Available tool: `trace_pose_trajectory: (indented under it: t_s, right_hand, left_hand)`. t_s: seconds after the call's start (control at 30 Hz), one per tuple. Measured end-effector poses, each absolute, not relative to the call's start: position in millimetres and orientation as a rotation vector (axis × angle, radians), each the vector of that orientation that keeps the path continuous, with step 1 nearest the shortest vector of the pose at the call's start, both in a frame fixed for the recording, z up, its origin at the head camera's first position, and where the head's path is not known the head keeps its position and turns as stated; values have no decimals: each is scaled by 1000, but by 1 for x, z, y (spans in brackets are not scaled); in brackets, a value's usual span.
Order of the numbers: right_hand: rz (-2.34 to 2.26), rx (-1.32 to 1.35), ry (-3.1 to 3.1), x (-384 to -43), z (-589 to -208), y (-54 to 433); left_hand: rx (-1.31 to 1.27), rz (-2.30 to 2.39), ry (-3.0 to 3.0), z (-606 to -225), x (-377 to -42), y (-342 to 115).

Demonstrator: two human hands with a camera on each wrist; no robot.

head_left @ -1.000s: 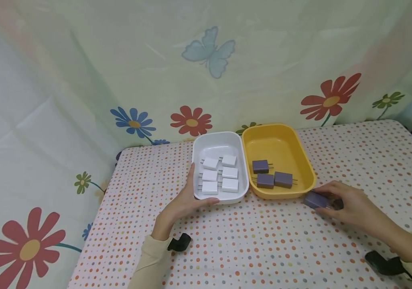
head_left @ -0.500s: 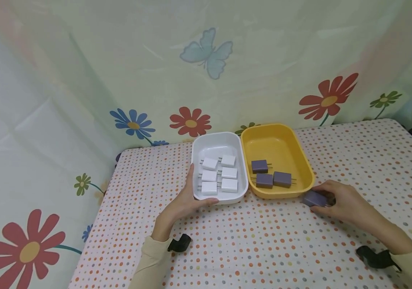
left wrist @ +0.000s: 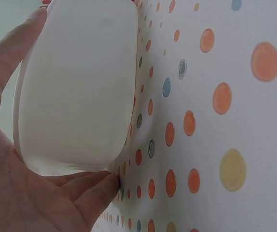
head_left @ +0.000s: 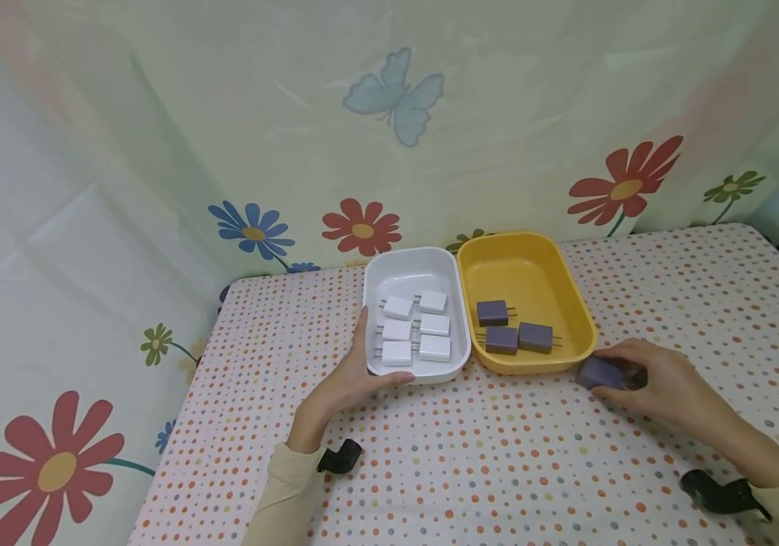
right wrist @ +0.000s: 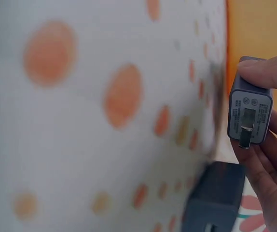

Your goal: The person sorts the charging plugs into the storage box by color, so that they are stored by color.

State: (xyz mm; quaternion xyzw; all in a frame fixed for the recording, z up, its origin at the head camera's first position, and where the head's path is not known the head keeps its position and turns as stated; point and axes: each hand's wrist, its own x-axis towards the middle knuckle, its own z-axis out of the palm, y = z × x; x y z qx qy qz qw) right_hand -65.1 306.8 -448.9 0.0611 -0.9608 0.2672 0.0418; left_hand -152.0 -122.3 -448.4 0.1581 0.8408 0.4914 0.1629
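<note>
In the head view my left hand holds the near left corner of a white tray, thumb along its front wall. Several white plug chargers lie in this tray. My right hand pinches a purple-grey plug charger beside the near right corner of a yellow tray. In the right wrist view the held charger has its metal prongs toward the camera. A second dark charger shows below my fingers; I cannot tell whether they touch it. Three purple-grey chargers lie in the yellow tray.
The two trays stand side by side near the back of a table with a dotted cloth. Behind it hangs a flower-and-butterfly curtain. A small black device sits at my left wrist, and another device at my right.
My right hand and the purple-grey charger shift only slightly near the yellow tray's corner. My left hand stays on the white tray, and the chargers in both trays keep their places.
</note>
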Motion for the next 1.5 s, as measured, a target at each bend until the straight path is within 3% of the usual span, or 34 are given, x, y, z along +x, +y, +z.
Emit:
trace_pose_trajectory:
  t_s: [0.8,1.5]
  right_hand:
    - [899,183,-2772,-105,-377,328]
    - [1095,376,-2957,-217,-349,261]
  left_hand:
    - [429,1397,2396,-446,-153,-119]
    - [477,1429,2390,-451,-153,-122]
